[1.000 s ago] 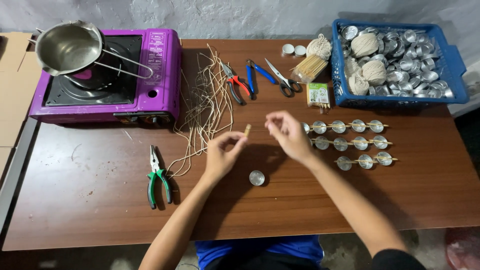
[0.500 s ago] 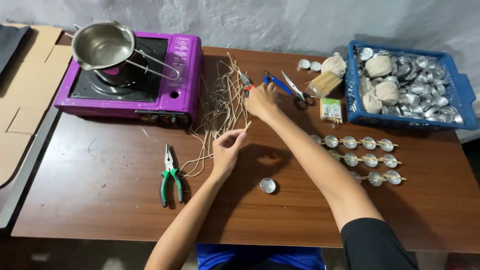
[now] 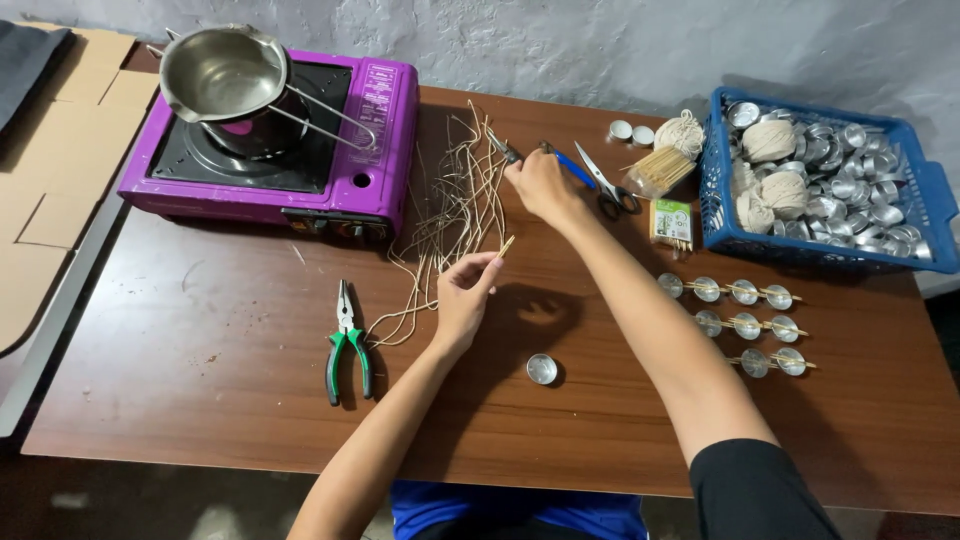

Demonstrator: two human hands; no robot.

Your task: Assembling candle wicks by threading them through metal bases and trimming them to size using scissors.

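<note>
Left hand [image 3: 463, 295]: mid-table, fingers pinched together on a short wooden stick [image 3: 505, 247] and the end of a pale wick.
Right hand [image 3: 540, 185]: toward the far edge, fingers closed around pliers [image 3: 503, 147], only the metal nose showing.
Loose wicks [image 3: 450, 215]: pale bundle, between stove and right hand.
Small tin cup [image 3: 541, 369]: alone, near the front edge, just right of the left forearm.
Green-handled pliers [image 3: 346, 340]: flat, left of the wicks.
Purple stove [image 3: 270, 145]: far left corner, steel pan [image 3: 222, 72] on the burner.
Scissors [image 3: 608, 182] and blue-handled tool [image 3: 570, 166]: beside the right hand.
Small box [image 3: 670, 222]: upright rectangle, white and green label, just left of the blue basket [image 3: 922, 200].
Blue basket: far right corner, full of tin cups and balls of string.
Bundle of sticks [image 3: 659, 171]: clear wrapper, above the small box.
Cups on skewers [image 3: 735, 324]: three rows, right side.
</note>
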